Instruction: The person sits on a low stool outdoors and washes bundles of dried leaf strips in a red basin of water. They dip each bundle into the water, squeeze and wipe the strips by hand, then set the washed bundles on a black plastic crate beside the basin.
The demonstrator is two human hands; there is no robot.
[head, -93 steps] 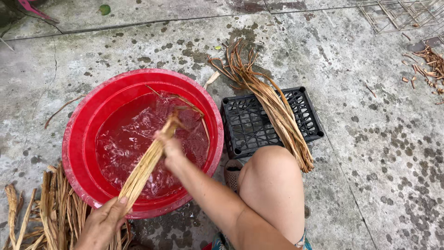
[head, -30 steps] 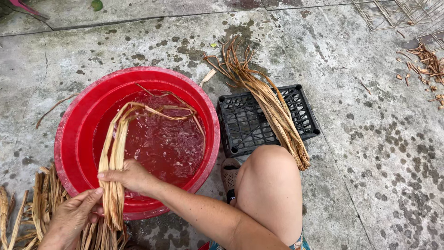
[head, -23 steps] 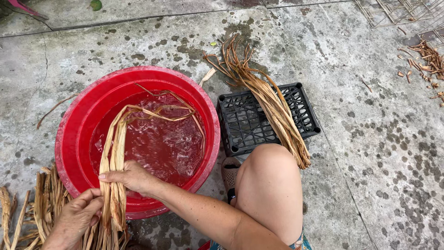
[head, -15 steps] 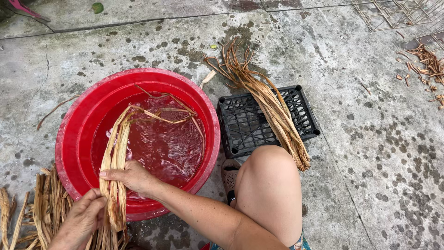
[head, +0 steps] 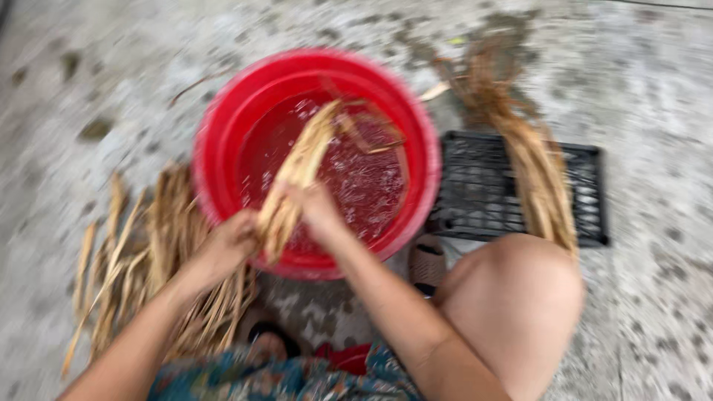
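Both hands grip one bundle of tan fibre strips (head: 297, 174) over the red basin (head: 223, 134) of water: left hand (head: 230, 249) closed round its lower end at the rim, right hand (head: 316, 208) closed just above. More strips (head: 148, 252) lie on the floor left; another bundle (head: 538, 178) rests across a black crate (head: 475, 189)
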